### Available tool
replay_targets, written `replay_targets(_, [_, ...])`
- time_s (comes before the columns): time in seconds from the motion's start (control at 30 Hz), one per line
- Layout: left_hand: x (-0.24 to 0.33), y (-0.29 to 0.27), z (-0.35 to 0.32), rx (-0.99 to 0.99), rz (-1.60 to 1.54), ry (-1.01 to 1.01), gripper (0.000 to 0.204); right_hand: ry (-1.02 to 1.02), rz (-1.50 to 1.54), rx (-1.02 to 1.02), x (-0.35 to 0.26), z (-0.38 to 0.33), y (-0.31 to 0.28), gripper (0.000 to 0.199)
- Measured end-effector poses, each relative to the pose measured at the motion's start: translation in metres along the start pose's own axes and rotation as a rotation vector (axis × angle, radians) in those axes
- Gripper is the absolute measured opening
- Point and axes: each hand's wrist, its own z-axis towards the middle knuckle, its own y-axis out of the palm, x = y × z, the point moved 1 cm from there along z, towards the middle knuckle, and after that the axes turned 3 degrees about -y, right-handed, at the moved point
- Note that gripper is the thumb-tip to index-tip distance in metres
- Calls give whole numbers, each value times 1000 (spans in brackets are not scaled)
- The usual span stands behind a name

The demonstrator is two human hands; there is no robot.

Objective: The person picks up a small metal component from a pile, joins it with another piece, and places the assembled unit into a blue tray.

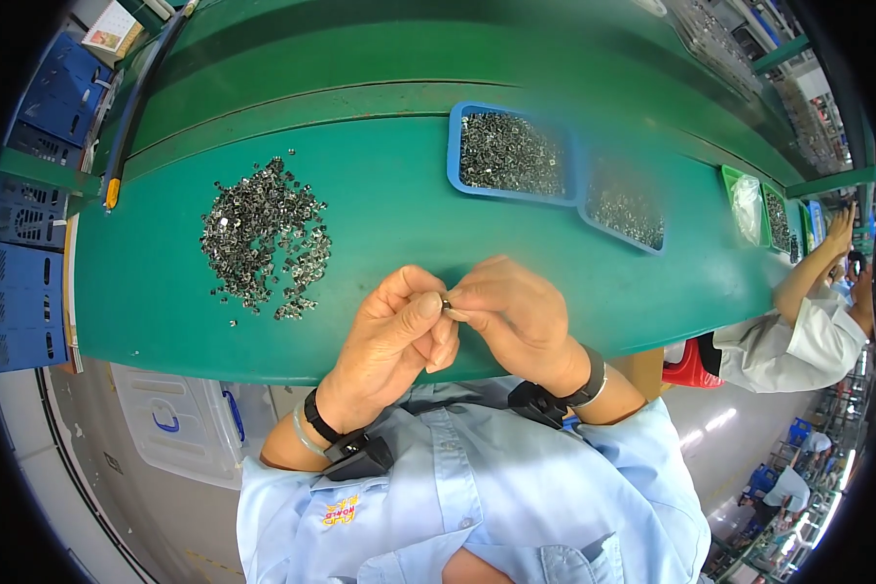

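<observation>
My left hand (399,326) and my right hand (511,310) meet over the near part of the green table (389,234). Between their fingertips they pinch a small dark metal part (446,304), mostly covered by the fingers. To the left lies a loose pile of small shiny metal parts (253,234), dark and silver. Beyond my right hand stands a blue tray (455,161) filled with similar tiny parts. A second blue tray (623,241), blurred in the picture, adjoins it on the right and also holds small metal parts.
Green bins (732,185) stand at the table's right end, one with a clear plastic bag (748,206). A co-worker's arm (808,273) reaches in there. At the left are blue crates (24,307) and a yellow-ended cutter (113,193). Below the table sits a clear lidded box (170,423).
</observation>
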Motion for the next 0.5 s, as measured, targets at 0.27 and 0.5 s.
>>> replay_targets(0.27, [8,-2,0,47,178,-16,18,14,-19,-41,4,-4,-1,16])
replay_targets(0.5, [9,4,0,68,155,-36,19,160,109,15,4,-7,0,14])
